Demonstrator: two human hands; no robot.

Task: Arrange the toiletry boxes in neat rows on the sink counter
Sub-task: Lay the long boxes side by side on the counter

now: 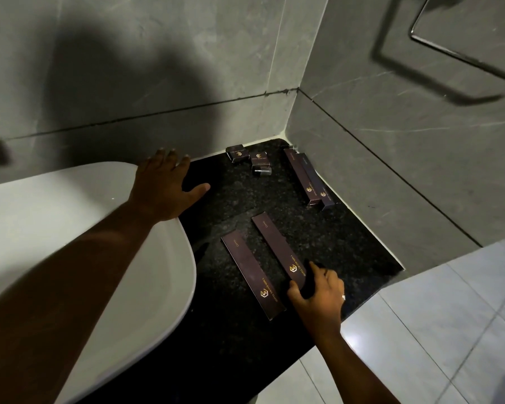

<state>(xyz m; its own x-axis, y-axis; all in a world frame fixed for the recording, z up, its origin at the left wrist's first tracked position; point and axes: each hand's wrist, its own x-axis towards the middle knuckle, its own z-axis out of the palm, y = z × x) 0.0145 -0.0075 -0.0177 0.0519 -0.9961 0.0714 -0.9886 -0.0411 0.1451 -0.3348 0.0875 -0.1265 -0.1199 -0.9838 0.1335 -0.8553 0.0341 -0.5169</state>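
On the black speckled counter (239, 196) lie several dark brown toiletry boxes with gold logos. Two long comb boxes sit near the front: the left one (250, 271) lies free, and the right one (274, 246) has its near end pinched by my right hand (318, 293). Two more long boxes (309, 179) lie side by side along the right wall. Two small boxes (247, 154) and a small dark bottle (261, 171) sit at the back wall. My left hand (165, 186) rests flat, fingers spread, on the sink rim and counter.
A white basin (70, 228) fills the left side. Grey tiled walls meet in the corner behind the counter. A metal towel ring (438, 45) hangs on the right wall. Pale floor tiles (449, 330) lie beyond the counter's front-right edge.
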